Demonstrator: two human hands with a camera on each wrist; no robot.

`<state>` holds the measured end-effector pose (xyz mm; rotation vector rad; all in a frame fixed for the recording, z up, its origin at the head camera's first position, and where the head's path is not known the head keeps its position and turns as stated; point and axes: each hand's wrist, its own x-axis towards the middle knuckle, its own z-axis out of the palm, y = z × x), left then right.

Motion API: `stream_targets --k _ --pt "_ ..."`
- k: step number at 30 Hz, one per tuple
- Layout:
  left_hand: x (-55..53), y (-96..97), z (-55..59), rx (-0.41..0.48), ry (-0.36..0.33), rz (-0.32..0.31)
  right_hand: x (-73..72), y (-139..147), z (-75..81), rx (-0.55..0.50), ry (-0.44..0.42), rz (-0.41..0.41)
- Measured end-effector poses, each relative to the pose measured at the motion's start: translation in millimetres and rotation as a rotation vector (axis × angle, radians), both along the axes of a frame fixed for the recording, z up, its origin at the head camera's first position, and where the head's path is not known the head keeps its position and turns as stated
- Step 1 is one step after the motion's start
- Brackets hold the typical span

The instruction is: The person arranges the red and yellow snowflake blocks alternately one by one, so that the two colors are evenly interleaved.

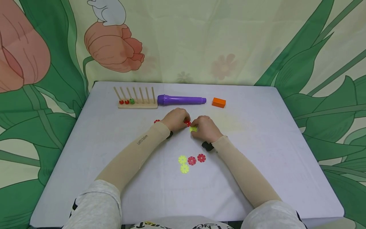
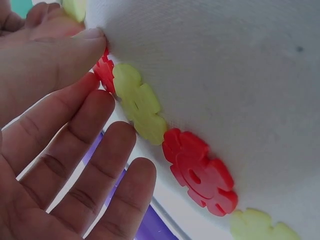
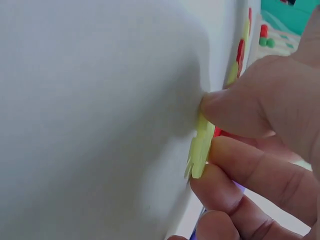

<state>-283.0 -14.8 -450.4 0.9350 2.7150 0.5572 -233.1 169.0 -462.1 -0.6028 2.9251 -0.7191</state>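
Note:
My left hand [image 1: 176, 119] pinches a red flower-shaped disc [image 2: 104, 72] between thumb and index finger, the other fingers spread beside it. From that disc a row runs off over the white table: a yellow flower disc [image 2: 139, 105], a red one [image 2: 199, 171] and another yellow one [image 2: 262, 227], edge to edge. In the head view the left hand hides most of this row. Close by on the right, my right hand [image 1: 206, 128] holds a yellow flower disc [image 3: 201, 147] on edge between thumb and fingertips, right at the red disc.
Nearer the body lie two yellow [image 1: 184, 168] and two red flower discs [image 1: 201, 157]. Along the back stand a wooden peg rack [image 1: 138, 107] with red and green beads, a purple tube-shaped object [image 1: 183, 100] and an orange block [image 1: 219, 102]. A printed curtain [image 1: 186, 41] hangs behind.

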Motion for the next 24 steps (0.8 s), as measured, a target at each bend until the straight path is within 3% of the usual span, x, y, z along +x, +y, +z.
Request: stream_targets --k 10,24 --pt "-1.6 1.0 -1.6 -0.012 0.021 -0.007 -16.6 5 -0.7 0.010 0.005 -0.054" --pt "-2.0 2.0 -3.4 -0.026 0.054 -0.019 -21.6 7 -5.1 0.031 0.052 -0.015"
